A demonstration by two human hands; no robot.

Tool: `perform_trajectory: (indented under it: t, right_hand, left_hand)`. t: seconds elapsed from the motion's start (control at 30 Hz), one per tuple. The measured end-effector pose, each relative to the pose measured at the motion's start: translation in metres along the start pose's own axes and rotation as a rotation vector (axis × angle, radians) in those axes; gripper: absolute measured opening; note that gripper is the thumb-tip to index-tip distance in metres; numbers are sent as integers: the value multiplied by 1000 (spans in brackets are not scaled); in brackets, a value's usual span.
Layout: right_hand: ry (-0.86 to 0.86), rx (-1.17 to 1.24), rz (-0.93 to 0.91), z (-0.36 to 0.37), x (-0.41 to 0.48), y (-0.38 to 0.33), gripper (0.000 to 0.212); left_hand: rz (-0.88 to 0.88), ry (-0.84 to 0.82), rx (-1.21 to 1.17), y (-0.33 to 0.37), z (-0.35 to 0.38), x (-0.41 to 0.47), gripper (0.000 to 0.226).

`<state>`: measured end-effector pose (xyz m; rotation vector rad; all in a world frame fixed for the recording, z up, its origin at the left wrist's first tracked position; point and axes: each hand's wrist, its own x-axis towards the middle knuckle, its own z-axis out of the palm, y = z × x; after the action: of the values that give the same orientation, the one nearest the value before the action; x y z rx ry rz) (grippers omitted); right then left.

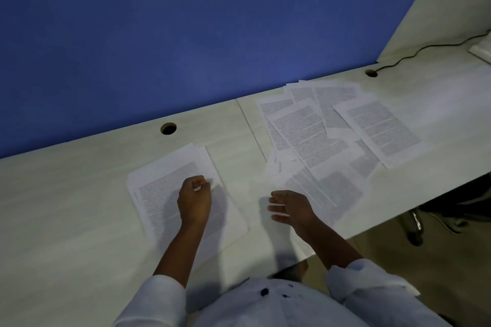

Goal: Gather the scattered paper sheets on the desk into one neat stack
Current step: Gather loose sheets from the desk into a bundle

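Observation:
A small stack of printed sheets (162, 194) lies on the pale desk (66, 207) in front of me, slightly fanned at its edges. My left hand (194, 200) rests on top of this stack with its fingers curled in. To the right, several loose printed sheets (332, 135) lie spread and overlapping at different angles. My right hand (288, 207) hovers open, fingers apart, just left of the nearest loose sheet (313, 191), holding nothing.
A blue partition (186, 34) runs along the desk's back edge. Two round cable holes (168, 128) (371, 73) sit near it. A black cable (425, 48) leads to a white object (482, 52) at the far right. A chair base (414, 225) shows below the desk's front edge.

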<state>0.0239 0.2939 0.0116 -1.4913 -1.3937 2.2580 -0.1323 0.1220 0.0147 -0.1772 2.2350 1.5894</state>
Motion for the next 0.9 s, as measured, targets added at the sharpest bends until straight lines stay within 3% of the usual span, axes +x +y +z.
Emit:
perform_trajectory:
  t: [0.2,0.43,0.6,0.77,0.9]
  right_hand:
    - [61,-165,-120,-71,38,-46,7]
    - [149,-302,-224,-149,89,-78,9]
    - [198,-753,-507,-156,129,-86,16]
    - [164,-873,-508,-158,146,-86,27]
    - [121,-826,-558,-171,157,-90,22]
  left_hand:
    - [-25,-103,156,-2,88,-28,15]
    - [105,-125,480,21,177,-21,59]
    - [131,-131,668,51,217,9,63]
    - [59,-92,759,65,247,27,67]
    - [13,-91,796,71,266,35,67]
